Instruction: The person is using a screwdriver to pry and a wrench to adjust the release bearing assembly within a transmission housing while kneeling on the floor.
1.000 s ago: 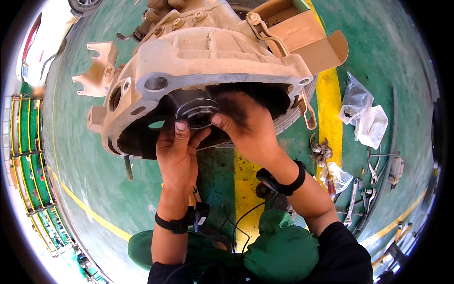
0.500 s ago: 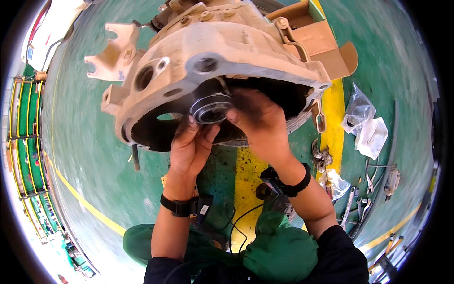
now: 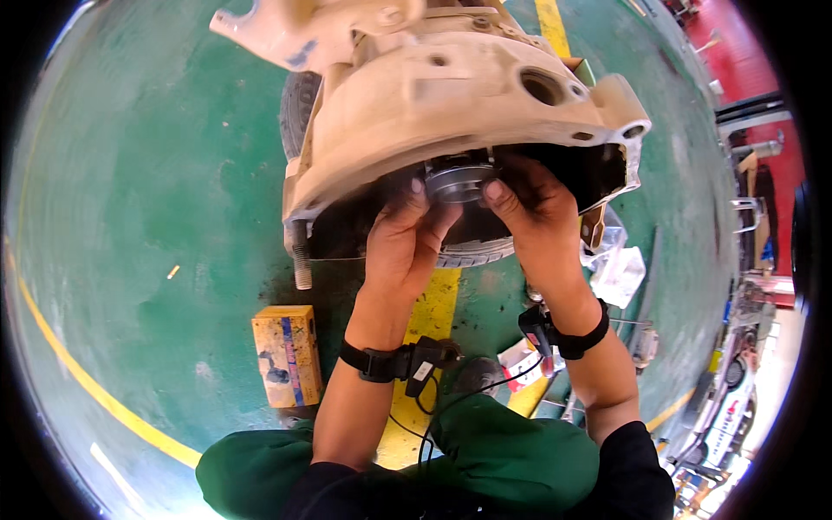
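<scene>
A beige cast housing [image 3: 451, 95] with an open dark cavity fills the upper middle. In the cavity's mouth is a dark metal ring-shaped part [image 3: 459, 184], like a bearing, set against the shadowed interior. My left hand [image 3: 403, 238] grips its left side, with the thumb on the rim and fingers curled below. My right hand [image 3: 542, 221] holds the right side with its thumb on the rim, the other fingers partly hidden inside the housing. Whether the part touches anything behind it I cannot tell.
A tyre [image 3: 302, 108] lies under the housing. On the green floor [image 3: 156, 217] sit a yellow box [image 3: 286, 357], clear plastic packaging [image 3: 615, 277] and hand tools at the right. A threaded stud [image 3: 302, 264] sticks down from the housing. A red-floored area [image 3: 737, 48] lies far right.
The view has swung left, so the housing and hands appear further right and the yellow box has come into view. Both hands still hold the ring, which now sits higher, closer under the housing's lip.
</scene>
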A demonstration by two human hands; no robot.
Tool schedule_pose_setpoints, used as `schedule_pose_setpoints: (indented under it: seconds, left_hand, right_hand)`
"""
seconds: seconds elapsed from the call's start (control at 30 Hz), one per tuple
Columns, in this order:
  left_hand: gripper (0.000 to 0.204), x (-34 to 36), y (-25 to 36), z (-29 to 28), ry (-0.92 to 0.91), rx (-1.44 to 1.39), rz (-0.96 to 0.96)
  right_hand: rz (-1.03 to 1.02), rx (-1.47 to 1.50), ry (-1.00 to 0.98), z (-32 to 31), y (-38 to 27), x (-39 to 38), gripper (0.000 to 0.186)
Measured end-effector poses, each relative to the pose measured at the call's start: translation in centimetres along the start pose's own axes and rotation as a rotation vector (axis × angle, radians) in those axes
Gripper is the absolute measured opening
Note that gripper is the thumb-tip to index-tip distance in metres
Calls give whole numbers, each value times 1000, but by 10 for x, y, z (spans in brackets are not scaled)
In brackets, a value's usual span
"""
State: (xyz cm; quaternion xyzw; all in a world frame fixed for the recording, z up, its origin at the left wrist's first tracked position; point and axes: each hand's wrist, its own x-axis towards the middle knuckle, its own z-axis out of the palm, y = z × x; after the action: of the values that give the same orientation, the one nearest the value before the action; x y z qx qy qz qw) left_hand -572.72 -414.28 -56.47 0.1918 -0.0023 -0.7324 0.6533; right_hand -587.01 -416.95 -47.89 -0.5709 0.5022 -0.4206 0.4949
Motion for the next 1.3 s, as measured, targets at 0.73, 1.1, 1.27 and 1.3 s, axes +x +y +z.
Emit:
schedule_pose_setpoints:
  seconds: [0.73,1.1,1.27,1.3]
  left_hand:
    - [10,-23,-23,36,226,-290,217]
    - [17,-17,-31,35,282,-294,214]
    - [19,-3,-37,27,300,-65,364]
    - [20,-1,-36,23,296,-51,355]
  right_hand:
    - [319,256,207,11,-22,-11,24]
    - [329,262,260,22,-31,-13,26]
    - [283,355,254,21,-23,-12,29]
    - [270,380,253,26,-20,-12,31]
